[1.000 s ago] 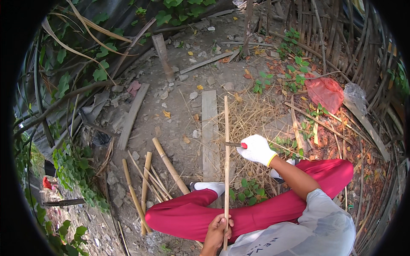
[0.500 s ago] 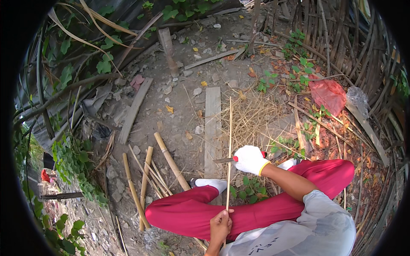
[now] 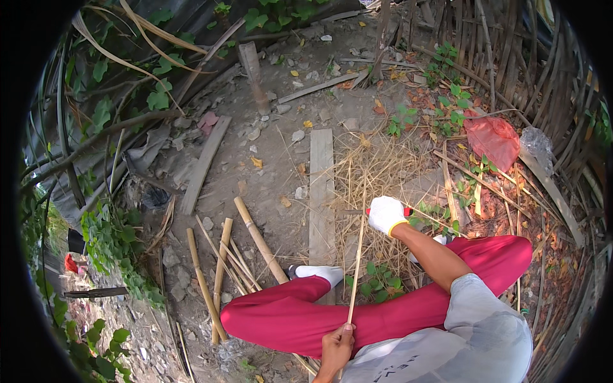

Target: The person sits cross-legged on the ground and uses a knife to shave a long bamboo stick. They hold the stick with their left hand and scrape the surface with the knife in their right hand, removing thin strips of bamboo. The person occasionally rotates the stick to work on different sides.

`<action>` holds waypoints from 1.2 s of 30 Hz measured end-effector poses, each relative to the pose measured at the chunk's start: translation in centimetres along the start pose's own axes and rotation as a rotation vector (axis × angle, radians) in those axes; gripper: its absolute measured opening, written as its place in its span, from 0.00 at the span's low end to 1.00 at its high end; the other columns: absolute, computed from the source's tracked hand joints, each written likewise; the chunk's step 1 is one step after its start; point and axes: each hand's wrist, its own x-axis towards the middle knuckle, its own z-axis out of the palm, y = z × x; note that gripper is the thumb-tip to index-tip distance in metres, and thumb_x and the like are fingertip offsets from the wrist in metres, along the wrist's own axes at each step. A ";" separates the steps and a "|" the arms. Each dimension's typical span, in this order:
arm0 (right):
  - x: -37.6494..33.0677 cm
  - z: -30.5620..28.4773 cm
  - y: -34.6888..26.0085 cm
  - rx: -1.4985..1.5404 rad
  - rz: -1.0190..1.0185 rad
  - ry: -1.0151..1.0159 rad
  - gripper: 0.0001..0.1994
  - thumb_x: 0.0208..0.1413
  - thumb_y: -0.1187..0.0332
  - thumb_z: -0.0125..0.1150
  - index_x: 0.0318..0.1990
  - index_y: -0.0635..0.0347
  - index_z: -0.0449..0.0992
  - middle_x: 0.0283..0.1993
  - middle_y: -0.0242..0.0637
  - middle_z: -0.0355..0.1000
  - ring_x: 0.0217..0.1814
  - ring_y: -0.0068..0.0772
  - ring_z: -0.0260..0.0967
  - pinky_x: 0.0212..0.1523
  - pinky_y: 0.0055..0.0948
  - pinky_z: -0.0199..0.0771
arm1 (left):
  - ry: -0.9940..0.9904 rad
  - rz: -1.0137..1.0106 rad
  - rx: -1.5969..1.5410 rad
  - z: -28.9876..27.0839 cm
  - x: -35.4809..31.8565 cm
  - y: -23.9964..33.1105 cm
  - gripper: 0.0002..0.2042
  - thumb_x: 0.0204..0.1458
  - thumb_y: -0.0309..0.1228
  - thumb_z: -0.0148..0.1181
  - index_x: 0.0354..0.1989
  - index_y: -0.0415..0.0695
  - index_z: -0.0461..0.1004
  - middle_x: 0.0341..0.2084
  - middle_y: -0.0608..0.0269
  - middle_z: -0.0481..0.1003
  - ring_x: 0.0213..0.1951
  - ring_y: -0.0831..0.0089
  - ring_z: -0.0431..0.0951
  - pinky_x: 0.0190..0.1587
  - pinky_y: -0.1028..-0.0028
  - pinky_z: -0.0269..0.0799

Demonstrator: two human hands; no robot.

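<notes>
Now my bare left hand (image 3: 336, 348) pinches the strip's (image 3: 356, 262) lower end above my red leg (image 3: 300, 316); my gloved right hand (image 3: 387, 214) grips a red-handled knife (image 3: 407, 211) against it, blade hidden.

Bare left hand (image 3: 336, 348) gripping thin bamboo strip (image 3: 356, 268), gloved right hand (image 3: 386, 215) holding red-handled knife (image 3: 406, 211)

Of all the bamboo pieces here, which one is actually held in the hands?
The thin bamboo strip, standing nearly upright between the bare left hand and the gloved right hand. The thicker bamboo poles lie untouched on the ground beside the legs.
</notes>
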 end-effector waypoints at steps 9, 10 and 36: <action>5.0 -1.5 3.7 -0.061 0.056 0.124 0.14 0.60 0.59 0.58 0.40 0.59 0.85 0.39 0.51 0.82 0.42 0.52 0.83 0.42 0.47 0.82 | -0.057 -0.059 -0.016 -4.4 -1.9 -0.5 0.13 0.69 0.35 0.56 0.43 0.35 0.79 0.17 0.73 0.67 0.15 0.86 0.60 0.17 0.80 0.52; 5.4 -1.3 3.7 -0.080 0.037 0.133 0.14 0.60 0.60 0.58 0.39 0.59 0.85 0.39 0.50 0.82 0.43 0.52 0.83 0.42 0.47 0.82 | -0.004 0.019 0.103 -4.5 -2.3 -1.1 0.14 0.70 0.37 0.53 0.43 0.41 0.82 0.19 0.76 0.68 0.20 0.86 0.64 0.20 0.79 0.55; -5.5 -6.4 -2.1 0.090 -0.262 -0.010 0.14 0.50 0.58 0.56 0.27 0.58 0.82 0.30 0.53 0.79 0.37 0.59 0.79 0.40 0.50 0.80 | 0.290 0.120 -0.067 -1.1 0.0 1.7 0.13 0.67 0.32 0.59 0.50 0.35 0.80 0.20 0.72 0.70 0.20 0.87 0.65 0.21 0.82 0.57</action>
